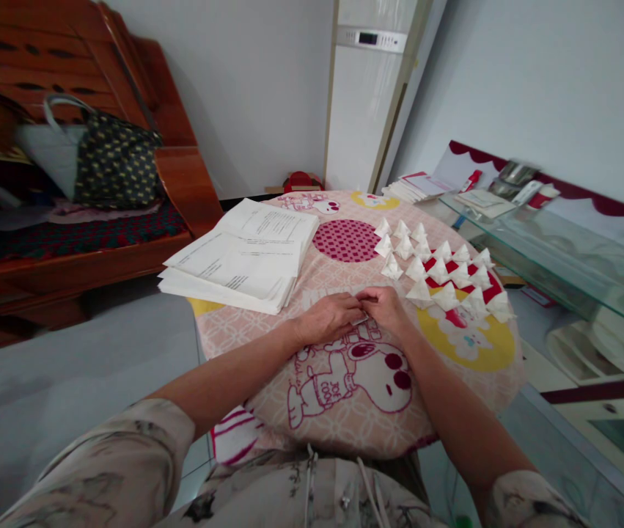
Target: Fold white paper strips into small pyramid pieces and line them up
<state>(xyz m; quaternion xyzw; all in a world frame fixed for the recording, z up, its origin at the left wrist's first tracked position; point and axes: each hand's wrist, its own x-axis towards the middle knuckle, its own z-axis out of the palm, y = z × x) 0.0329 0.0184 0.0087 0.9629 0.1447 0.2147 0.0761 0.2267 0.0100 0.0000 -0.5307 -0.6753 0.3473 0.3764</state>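
My left hand [329, 317] and my right hand [387, 306] meet over the near middle of a round table. Between them shows a small edge of folded white paper [361, 320], pinched in the fingers of both hands; most of it is hidden. Several white folded paper pieces [440, 270], shaped like little pyramids, stand in rows beyond my right hand. To the far left of my hands lies a thick stack of printed sheets [257, 249], its top sheets slightly fanned.
A pink patterned cloth [339, 275] covers the table. Close on the right is a glass shelf [559, 249] with cups and papers on it. A wooden bench [180, 183] holding a dark patterned bag [116, 165] stands at left, a white cabinet-like unit [364, 110] behind.
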